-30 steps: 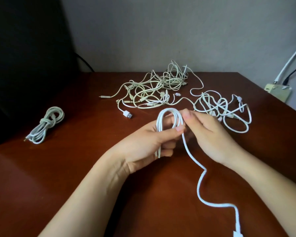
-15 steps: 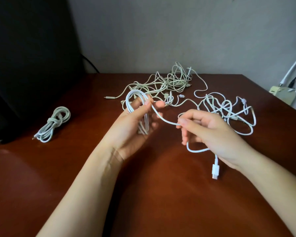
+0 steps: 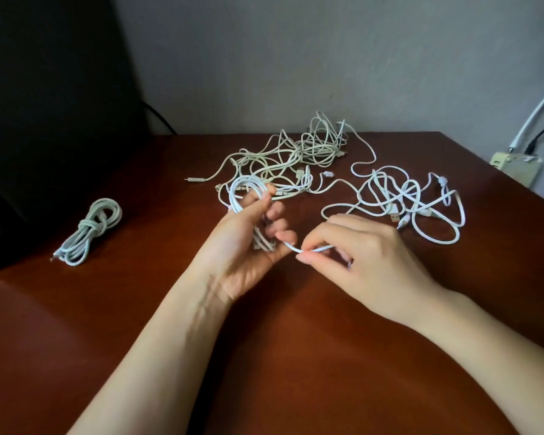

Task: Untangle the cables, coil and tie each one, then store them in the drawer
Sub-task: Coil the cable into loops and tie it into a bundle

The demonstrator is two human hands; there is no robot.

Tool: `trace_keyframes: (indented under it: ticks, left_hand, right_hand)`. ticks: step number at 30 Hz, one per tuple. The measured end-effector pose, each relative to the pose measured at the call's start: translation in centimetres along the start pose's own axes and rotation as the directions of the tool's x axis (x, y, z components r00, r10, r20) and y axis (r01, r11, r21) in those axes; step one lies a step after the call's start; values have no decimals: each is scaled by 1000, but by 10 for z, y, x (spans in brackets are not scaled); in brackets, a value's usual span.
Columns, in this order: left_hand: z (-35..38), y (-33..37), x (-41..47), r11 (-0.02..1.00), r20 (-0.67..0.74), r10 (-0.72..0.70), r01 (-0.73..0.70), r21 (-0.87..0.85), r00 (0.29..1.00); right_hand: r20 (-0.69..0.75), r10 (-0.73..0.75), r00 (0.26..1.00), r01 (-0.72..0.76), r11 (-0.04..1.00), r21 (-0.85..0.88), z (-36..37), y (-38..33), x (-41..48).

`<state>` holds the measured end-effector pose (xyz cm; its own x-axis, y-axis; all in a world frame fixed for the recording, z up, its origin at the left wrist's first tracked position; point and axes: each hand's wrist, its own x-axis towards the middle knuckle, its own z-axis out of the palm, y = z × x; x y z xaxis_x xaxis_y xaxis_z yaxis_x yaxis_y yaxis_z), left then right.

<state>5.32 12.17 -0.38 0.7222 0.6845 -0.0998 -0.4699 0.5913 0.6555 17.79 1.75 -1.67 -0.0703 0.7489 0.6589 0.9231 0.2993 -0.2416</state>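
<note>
Several loops of white cable (image 3: pixel 234 199) sit in my left hand (image 3: pixel 248 249), fingers curled round them. My right hand (image 3: pixel 371 249) pinches the loose end (image 3: pixel 314 248); a tied bundle (image 3: pixel 88 230) lies left on the desk (image 3: pixel 123 324)

tied coil (image 3: pixel 87 231) left, tangle (image 3: pixel 299 161) behind hands, on table (image 3: pixel 139 309)

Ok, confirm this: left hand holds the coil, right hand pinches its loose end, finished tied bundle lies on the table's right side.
One error: the head view shows the tied bundle on the left side of the table. The left hand does hold the coil and the right hand pinches its loose end.
</note>
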Motion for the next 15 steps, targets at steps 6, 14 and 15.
trace_keyframes:
  ticks: [6, 14, 15]
  left_hand:
    - [-5, 8, 3, 988, -76, 40, -51, -148, 996]
    - [-8, 12, 6, 988, -148, 108, -123, -95, 983]
    - [-7, 11, 5, 990, -162, 118, -129, -59, 980]
  right_hand:
    - [215, 181, 960, -221, 959, 178, 1, 1, -2]
    - [311, 351, 883, -453, 811, 369, 3, 2, 0]
    - [314, 362, 878, -469, 780, 413, 0, 0, 0]
